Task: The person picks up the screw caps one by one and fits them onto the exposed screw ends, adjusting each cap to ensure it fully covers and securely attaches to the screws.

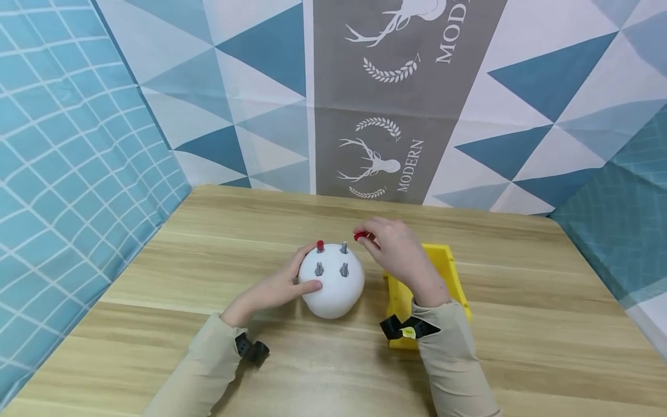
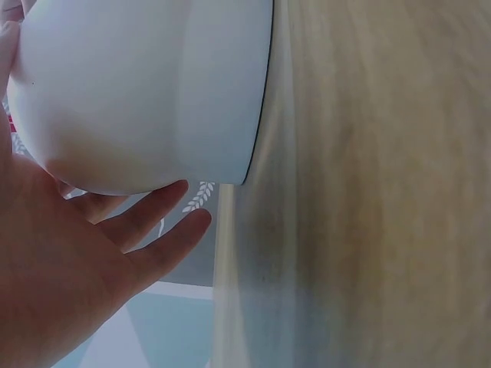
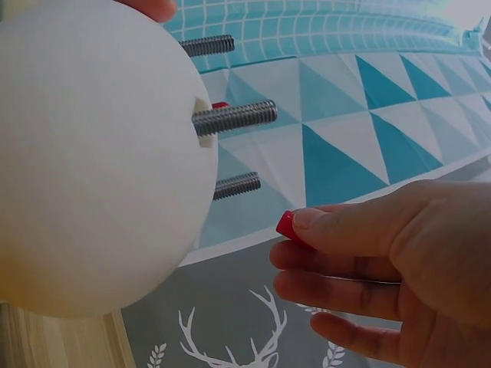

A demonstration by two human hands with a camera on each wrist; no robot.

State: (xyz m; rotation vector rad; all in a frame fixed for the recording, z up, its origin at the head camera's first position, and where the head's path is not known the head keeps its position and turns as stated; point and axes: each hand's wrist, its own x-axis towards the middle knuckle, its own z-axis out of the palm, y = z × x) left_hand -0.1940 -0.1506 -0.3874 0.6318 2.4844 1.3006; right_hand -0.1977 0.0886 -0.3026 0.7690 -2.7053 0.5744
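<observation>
A white rounded body (image 1: 333, 295) stands on the wooden table, with bare threaded studs (image 3: 234, 117) sticking out of its top. One far stud carries a red cap (image 1: 320, 245). My left hand (image 1: 281, 286) holds the white body from its left side, thumb over the front and fingers round the back. In the left wrist view, its fingers (image 2: 146, 218) lie along the curved wall. Between thumb and fingertips my right hand (image 1: 398, 249) pinches a second small red cap (image 3: 288, 226), held apart from the studs, just right of the far right one.
A yellow bin (image 1: 443, 260) stands right of the white body, partly under the right forearm. The wooden table (image 1: 521, 324) reaches back to a patterned cloth (image 1: 271, 116), with a blue checked cloth (image 1: 68, 174) at the left.
</observation>
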